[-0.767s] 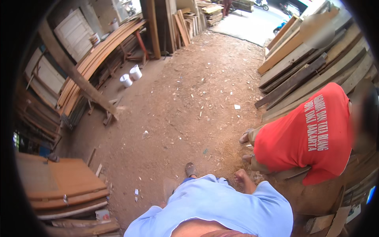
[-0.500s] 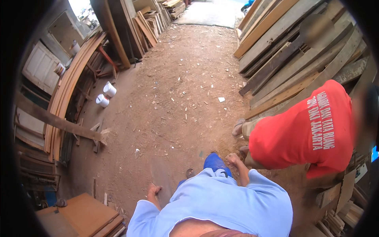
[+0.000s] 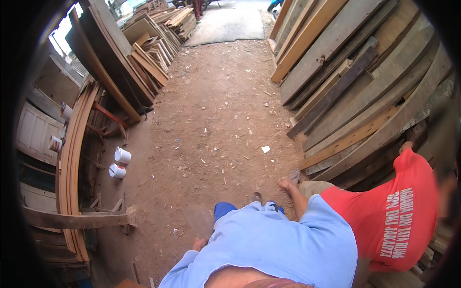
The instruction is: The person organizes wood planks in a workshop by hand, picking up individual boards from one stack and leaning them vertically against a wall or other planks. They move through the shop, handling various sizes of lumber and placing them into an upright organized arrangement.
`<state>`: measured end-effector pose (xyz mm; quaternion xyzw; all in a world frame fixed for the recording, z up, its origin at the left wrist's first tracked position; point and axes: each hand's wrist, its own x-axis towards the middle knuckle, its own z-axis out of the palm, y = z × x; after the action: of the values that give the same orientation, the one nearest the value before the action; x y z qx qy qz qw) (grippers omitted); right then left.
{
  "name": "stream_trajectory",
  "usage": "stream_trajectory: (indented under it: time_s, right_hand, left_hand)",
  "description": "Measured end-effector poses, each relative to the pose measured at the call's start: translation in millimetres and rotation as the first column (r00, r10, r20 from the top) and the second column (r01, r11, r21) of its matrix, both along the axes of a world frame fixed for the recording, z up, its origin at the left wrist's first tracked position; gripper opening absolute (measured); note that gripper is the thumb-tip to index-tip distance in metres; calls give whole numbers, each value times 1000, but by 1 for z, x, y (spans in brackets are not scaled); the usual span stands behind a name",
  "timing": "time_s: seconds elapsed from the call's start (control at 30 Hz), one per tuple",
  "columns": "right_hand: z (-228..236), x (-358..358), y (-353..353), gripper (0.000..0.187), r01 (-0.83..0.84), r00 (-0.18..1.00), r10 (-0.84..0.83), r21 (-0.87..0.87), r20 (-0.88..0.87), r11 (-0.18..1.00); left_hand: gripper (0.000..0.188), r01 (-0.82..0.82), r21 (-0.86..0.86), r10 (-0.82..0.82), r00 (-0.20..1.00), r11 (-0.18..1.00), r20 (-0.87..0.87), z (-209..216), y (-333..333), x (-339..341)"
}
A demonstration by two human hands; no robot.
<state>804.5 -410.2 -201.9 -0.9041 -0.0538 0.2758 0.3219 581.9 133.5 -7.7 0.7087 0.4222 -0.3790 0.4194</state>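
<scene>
At the front left of the light-blue shirt [image 3: 278, 240], a blurred, pale-grey, flat-looking shape [image 3: 200, 220] lies just beyond the partly hidden left hand [image 3: 200, 244], its grip unclear; ahead of the shirt's right side, the right hand [image 3: 286, 184] curls loosely, any hold impossible to tell.

Left hand [image 3: 199, 244] mostly hidden by the wearer's light-blue shirt [image 3: 273, 240]; grip unreadable. Flat shape [image 3: 201, 218] next to it is blurred, can't ID. Right hand [image 3: 287, 184] too small to tell if it holds anything; it partly covers the co-worker's foot [image 3: 296, 174]. Co-worker's head [image 3: 446, 189] blurred at right rim. Orange-brown panel [image 3: 128, 283], lower left: cut off by bottom edge. Blue object [image 3: 274, 5] up top also cut off, too small to identify.
</scene>
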Motion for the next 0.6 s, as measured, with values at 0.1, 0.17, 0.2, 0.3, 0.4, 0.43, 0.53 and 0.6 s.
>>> stream_trajectory:
  time_s: [0.1, 0.17, 0.2, 0.3, 0.4, 0.43, 0.53, 0.6]
  right_hand:
    - [86, 91, 52, 22, 190, 981, -192, -81, -24, 979]
    - [104, 133, 54, 24, 356, 934, -357, -83, 10, 931]
    - [106, 150, 55, 23, 438, 896, -436, 2, -83, 899]
    - [88, 187, 55, 24, 503, 855, -486, 59, -183, 862]
    - [42, 199, 49, 23, 484, 851, -484, -56, -204, 873]
    - [34, 190, 53, 23, 471, 838, -484, -112, -252, 875]
    - [31, 201, 68, 21, 655, 531, -698, -290, -481, 698]
    - [20, 226, 66, 20, 654, 530, -664, -243, -528, 716]
  left_hand:
    - [56, 66, 7, -66, 997, 998, -39, -8, 9, 42]
    - [57, 134, -12, -134, 990, 991, -39, -18, 13, 86]
    - [57, 163, -17, -164, 986, 986, -36, -23, 17, 112]
    - [58, 259, -22, -260, 965, 966, -43, -34, 31, 185]
    - [60, 368, -28, -369, 929, 929, -37, -43, 46, 273]
    - [60, 405, -17, -405, 913, 914, -52, -47, 55, 296]
    - [61, 510, 51, -505, 859, 859, -80, -55, 84, 380]
    - [62, 611, 128, -602, 791, 781, -109, -51, 97, 455]
